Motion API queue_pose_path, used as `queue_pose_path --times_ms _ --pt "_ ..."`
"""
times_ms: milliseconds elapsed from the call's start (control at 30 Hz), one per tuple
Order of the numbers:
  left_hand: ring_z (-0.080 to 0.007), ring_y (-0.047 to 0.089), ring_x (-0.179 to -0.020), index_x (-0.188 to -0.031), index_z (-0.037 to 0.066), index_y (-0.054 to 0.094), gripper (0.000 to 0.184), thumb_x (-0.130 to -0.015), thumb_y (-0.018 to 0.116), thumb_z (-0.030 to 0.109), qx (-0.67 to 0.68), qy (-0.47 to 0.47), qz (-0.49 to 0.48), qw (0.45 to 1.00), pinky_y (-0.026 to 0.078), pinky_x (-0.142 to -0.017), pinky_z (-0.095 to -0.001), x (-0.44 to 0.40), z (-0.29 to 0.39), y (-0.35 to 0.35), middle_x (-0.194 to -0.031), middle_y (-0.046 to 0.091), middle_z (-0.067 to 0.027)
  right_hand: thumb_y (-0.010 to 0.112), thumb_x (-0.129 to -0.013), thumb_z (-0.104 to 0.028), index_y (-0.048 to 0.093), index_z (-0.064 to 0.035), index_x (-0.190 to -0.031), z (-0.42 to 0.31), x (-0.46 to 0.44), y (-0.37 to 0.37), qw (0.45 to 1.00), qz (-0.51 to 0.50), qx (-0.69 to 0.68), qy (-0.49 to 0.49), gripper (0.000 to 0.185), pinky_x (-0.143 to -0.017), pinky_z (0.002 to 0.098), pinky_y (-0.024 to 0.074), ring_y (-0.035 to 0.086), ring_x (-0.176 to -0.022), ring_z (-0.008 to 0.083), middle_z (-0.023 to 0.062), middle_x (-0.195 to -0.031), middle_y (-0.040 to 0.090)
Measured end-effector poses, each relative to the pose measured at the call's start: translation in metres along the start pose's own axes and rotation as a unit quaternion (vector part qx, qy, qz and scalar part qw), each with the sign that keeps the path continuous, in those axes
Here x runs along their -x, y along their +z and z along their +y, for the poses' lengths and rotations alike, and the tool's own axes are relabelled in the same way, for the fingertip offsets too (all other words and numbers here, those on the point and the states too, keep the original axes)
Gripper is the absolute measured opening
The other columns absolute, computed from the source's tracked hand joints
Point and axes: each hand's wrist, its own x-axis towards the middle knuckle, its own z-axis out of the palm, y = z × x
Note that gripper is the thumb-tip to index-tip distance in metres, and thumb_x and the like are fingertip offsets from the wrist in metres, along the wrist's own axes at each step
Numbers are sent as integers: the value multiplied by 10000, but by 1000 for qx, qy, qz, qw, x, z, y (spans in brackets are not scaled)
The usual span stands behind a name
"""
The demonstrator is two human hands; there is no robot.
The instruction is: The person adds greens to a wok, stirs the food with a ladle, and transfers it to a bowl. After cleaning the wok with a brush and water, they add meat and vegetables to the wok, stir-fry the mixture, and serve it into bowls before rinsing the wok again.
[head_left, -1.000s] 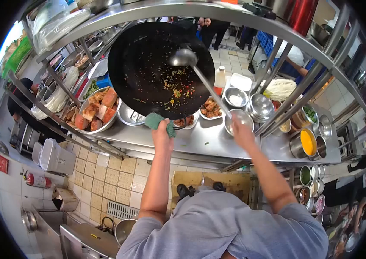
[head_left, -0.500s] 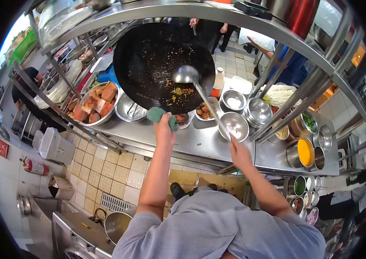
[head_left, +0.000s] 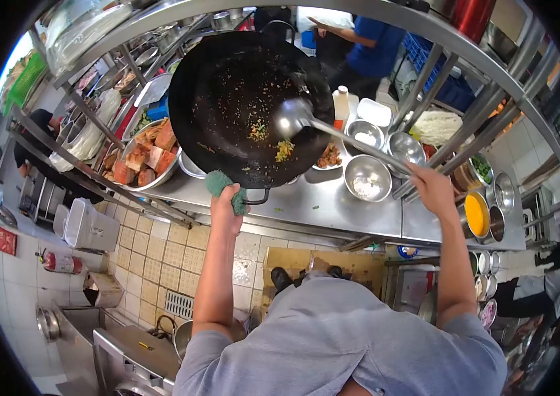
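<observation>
A large black wok (head_left: 227,86) is tilted over the steel counter, its dark inside facing me. Scraps of chopped yellow, green and reddish food (head_left: 284,150) cling low in it. My left hand (head_left: 227,203) is closed round the wok's near loop handle through a folded green cloth (head_left: 217,183). In my right hand (head_left: 433,189) is the long handle of a steel ladle (head_left: 359,144). The ladle's bowl lies over the right part of the wok; whether it touches the metal I cannot tell. A small dish of reddish-brown food (head_left: 330,156) stands partly hidden beside the wok's right rim.
A bowl of large meat chunks (head_left: 140,158) stands left of the wok. Steel bowls (head_left: 368,178) and a pot of yellow liquid (head_left: 476,214) line the right side. A metal shelf rail (head_left: 227,20) crosses overhead. A person in blue (head_left: 372,46) stands beyond the counter.
My right hand has moved right and up, the ladle's bowl slightly right. My left hand and the wok's near edge have shifted down and a little left, covering more of the small dishes.
</observation>
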Motion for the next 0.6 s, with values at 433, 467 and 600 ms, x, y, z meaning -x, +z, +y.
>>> queue_pose_path --times_ms 433,467,600 --pt "-140 511 -575 -864 97 512 134 -758 587 129 27 49 10 998 390 -433 -299 -32 -12 12 -724 514 -15 506 -876 -210 483 -300 -1273 1 21 15 999 -15 -39 19 409 -721 387 478 604 -861 330 147 -928 639" --pt "-142 513 -574 -881 97 512 146 -758 585 125 30 43 15 999 389 -438 -296 -30 -13 17 -727 516 -13 507 -879 -217 504 -274 -1261 -21 4 5 999 -17 -4 48 386 -722 385 475 605 -858 332 148 -935 639" --pt "-145 539 -618 -920 98 502 174 -764 579 100 67 51 -5 996 392 -448 -296 -36 -29 37 -783 530 -16 479 -897 -234 393 -292 -1326 -62 -13 67 990 -73 -42 110 441 -697 439 463 588 -805 365 168 -881 620"
